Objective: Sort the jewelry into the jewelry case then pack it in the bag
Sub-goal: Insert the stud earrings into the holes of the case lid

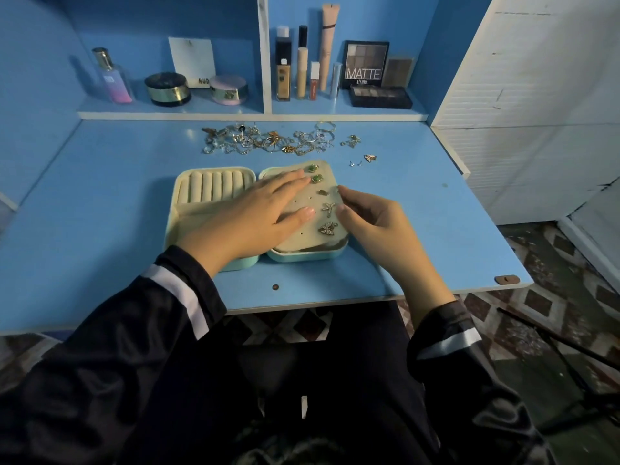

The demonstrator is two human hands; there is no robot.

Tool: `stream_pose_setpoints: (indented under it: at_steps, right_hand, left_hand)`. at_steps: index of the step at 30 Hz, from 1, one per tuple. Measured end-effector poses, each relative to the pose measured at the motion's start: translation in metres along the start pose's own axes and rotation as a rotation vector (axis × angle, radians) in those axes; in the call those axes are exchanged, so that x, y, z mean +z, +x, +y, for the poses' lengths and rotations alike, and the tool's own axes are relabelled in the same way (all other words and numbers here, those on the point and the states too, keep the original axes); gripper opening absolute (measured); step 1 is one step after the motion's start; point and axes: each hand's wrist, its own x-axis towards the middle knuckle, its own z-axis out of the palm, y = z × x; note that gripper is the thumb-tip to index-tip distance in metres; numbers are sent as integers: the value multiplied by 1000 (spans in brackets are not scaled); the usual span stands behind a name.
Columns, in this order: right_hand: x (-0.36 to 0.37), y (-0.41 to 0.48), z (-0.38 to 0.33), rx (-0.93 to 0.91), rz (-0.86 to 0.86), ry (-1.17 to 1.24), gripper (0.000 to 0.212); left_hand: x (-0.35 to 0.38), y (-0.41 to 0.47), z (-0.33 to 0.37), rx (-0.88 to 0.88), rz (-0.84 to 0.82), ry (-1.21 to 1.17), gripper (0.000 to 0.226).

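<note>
Palette (365, 63) reads MATTE, card (193, 60) NUD. Left hand (255, 213) flat on earring panel (298, 234) of jewelry case (214, 191); right hand (372, 223) curled at panel's right edge, grip unclear. Case sits well apart from desk (436, 229) right edge.

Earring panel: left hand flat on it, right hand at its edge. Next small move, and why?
Probably the right hand reaches to the loose butterfly earring just beyond the case. The left hand presses flat on the earring panel, and holes beside the pinned earrings are free. Whether the right hand holds anything is unclear.
</note>
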Motion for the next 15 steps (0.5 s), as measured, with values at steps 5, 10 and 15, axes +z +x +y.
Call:
stream_pose_setpoints:
  at_steps: [5, 10, 15]
  right_hand:
    - [1, -1, 9, 15, 46, -105, 32]
    - [1, -4, 4, -55, 27, -264, 29]
    - [-6, 3, 2, -127, 5, -414, 34]
  left_hand:
    - [-3, 0, 3, -13, -53, 94, 64]
    - [-5, 3, 2, -41, -140, 188, 70]
    - [-20, 10, 5, -35, -242, 225, 73]
